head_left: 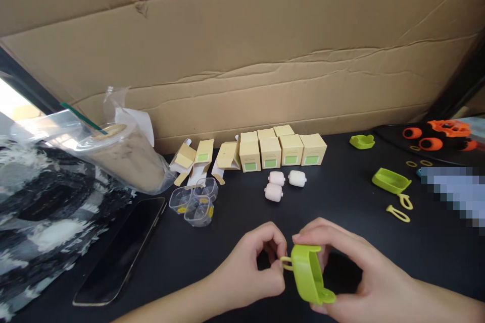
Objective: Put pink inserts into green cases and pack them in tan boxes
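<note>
a hollow green case (304, 273) is held above the black tabletop (329, 204), near the bottom edge of the view, tilted with its open side turned toward the right hand (350, 262). it is gripped by that hand between fingers laid along its upper end and a thumb set at its lower end, the hand spread to the case's length. from its left side a yellow loop (287, 262) sticks out, and this is pinched between the closed thumb and fingertips of the left hand (255, 267). beyond the hands, three pale rollers (297, 178) are grouped in front of closed small boxes (249, 156). to the left of these, clear cups (199, 211) are clustered beside a dark phone (119, 252). at the right, a second green case (391, 180) is seen near a loose yellow loop (398, 213), with orange parts (431, 144) placed farther back. behind everything, a cardboard wall (242, 35) is raised.
</note>
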Demonstrator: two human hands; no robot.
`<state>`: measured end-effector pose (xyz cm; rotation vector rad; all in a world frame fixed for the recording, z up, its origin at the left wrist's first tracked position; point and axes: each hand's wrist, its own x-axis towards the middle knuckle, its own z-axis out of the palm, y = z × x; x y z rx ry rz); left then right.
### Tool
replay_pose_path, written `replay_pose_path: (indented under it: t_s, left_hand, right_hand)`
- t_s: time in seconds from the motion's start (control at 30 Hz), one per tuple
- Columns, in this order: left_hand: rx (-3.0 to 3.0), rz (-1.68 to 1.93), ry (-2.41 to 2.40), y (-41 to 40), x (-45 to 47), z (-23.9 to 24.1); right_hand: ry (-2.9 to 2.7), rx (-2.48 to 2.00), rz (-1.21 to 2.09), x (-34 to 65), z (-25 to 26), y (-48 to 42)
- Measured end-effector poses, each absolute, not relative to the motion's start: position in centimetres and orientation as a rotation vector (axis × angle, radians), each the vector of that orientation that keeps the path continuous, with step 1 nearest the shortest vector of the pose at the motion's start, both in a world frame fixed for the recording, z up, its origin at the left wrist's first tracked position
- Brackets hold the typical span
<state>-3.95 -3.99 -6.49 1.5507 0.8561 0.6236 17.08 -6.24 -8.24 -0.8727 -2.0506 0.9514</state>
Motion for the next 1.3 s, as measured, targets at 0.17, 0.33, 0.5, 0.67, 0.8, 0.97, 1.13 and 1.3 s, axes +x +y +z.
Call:
replay_pose_path:
  t_s: [0.17,0.33,0.5,0.67,0.8,0.97,1.13,1.3]
  left_hand:
    - [1.551,0.514,0.79,-4.0,-4.1,-5.7]
    - [1.482,0.463,0.804,-4.0,-4.3,-5.7]
    - [1.444,0.589,0.902,-3.7,-4.3,-6.1]
    - [1.479,0.683,1.001,-3.4,-4.1,-6.2]
    - [1.447,0.662,1.018,-3.2,-4.1,-6.0]
    - [1.452,0.65,1.01,-3.2,-4.2,-6.1]
    - [1.557,0.708,1.023,-3.4,-4.2,-6.1]
    - [1.296,0.667,1.008,-4.0,-4.3,-6.0]
  right_hand:
    - [-2.015,-0.867,0.907,17.0,-8.5,-6.3]
    - [-1.982,-0.836,0.908,16.7,-8.3,-6.2]
    - [-1.886,-0.817,0.941,16.2,-8.5,-6.2]
    - [-1.826,-0.851,0.934,15.9,-8.5,-6.2]
    - [-1.821,-0.84,0.896,15.8,-8.3,-6.2]
    - [-1.841,-0.842,0.879,15.9,-8.4,-6.4]
    - [-1.964,-0.816,0.765,16.5,-8.2,-6.5]
    - [-2.123,-0.759,0.584,16.8,-7.4,-5.8]
